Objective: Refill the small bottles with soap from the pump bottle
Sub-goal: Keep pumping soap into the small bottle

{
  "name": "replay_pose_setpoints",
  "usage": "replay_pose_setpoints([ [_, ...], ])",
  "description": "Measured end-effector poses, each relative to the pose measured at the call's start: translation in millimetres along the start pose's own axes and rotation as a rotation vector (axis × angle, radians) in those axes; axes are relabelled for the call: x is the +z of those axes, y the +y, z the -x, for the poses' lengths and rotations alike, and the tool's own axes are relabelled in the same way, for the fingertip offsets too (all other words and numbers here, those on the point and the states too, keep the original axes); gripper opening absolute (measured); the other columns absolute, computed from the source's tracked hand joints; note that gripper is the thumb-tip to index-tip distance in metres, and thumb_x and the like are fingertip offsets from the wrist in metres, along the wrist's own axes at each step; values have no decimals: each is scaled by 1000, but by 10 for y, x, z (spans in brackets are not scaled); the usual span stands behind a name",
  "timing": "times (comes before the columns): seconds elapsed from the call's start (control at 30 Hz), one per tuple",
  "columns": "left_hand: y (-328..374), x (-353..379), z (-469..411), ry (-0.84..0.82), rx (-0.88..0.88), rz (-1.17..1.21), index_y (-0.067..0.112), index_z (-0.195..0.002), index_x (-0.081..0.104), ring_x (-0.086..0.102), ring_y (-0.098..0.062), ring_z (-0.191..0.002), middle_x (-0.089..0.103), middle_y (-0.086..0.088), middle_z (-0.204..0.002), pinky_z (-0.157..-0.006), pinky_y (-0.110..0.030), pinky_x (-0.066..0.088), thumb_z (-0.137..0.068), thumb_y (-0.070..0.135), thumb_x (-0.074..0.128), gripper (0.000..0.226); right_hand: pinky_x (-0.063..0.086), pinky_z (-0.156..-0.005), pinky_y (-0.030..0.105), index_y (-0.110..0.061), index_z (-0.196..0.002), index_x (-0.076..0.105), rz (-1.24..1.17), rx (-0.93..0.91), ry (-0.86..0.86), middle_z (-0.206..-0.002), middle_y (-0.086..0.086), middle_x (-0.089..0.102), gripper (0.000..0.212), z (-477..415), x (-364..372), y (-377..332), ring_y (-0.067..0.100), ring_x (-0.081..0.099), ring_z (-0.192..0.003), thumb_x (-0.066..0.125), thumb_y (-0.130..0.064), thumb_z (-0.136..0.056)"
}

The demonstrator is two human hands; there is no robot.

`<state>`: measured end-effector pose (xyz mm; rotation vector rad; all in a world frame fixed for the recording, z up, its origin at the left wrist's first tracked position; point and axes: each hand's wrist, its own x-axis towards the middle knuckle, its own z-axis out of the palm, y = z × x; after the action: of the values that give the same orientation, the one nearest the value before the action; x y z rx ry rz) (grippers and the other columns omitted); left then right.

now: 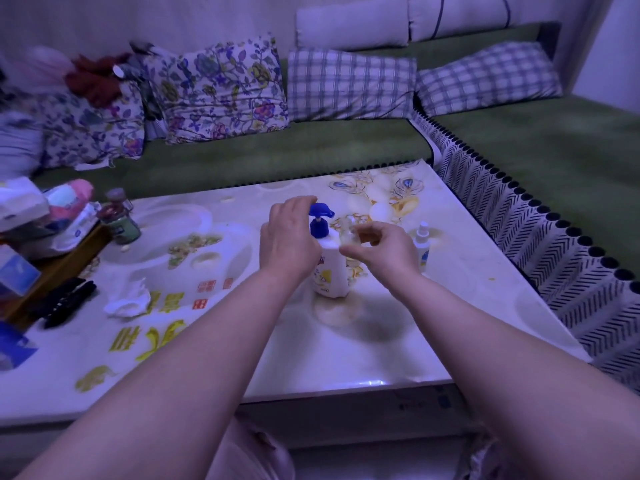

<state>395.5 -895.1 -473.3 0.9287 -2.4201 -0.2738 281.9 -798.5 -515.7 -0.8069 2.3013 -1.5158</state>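
Observation:
A white pump bottle [329, 271] with a blue pump head [320, 216] stands in the middle of the table. My left hand [287, 237] hovers at the left of the pump head, fingers relaxed and bent over its top; whether it touches is unclear. My right hand [381, 247] pinches a small clear bottle [349, 235], held just under the pump's spout. Another small white bottle with a spray top [421, 245] stands upright on the table to the right of my right hand.
The table [398, 341] has a glossy patterned cover. At its left edge lie a crumpled tissue [128, 299], a black comb [65, 301], a jar [119, 220] and tissue packs [24, 206]. A green sofa with cushions [349, 86] wraps behind and right.

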Motion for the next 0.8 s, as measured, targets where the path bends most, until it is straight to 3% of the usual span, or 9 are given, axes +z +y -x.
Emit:
replay_pose_setpoints([
  [0.17, 14, 5, -113, -119, 36, -85, 26, -139, 40, 29, -18, -134, 45, 9, -140, -98, -35, 31, -82, 1, 48, 63, 46, -96, 47, -32, -100, 72, 68, 29, 16, -96, -14, 72, 38, -52, 28, -50, 11, 65, -101, 82, -39, -64],
  [0.43, -16, 35, -145, -112, 19, -56, 28, -136, 46, 29, -18, -137, 50, 6, -138, -102, -35, 29, -83, 2, 50, 60, 46, -97, 45, -32, -103, 72, 118, 61, 3, -99, -14, 73, 40, -63, 41, -95, 11, 64, -103, 81, -41, -65],
  [0.57, -16, 51, -132, -93, 17, -55, 30, -133, 48, 32, -20, -134, 53, 6, -132, -99, -36, 32, -81, 2, 51, 58, 47, -96, 45, -33, -96, 72, 86, 64, -1, -96, -14, 73, 36, -87, 65, -104, 12, 65, -101, 82, -40, -62],
  [0.8, -16, 21, -137, -108, 18, -76, 29, -141, 42, 27, -17, -139, 44, 7, -145, -107, -35, 25, -86, 4, 52, 61, 48, -96, 44, -35, -88, 68, 59, 56, -5, -93, -15, 72, 32, -94, 83, -112, 9, 66, -97, 82, -40, -60],
])
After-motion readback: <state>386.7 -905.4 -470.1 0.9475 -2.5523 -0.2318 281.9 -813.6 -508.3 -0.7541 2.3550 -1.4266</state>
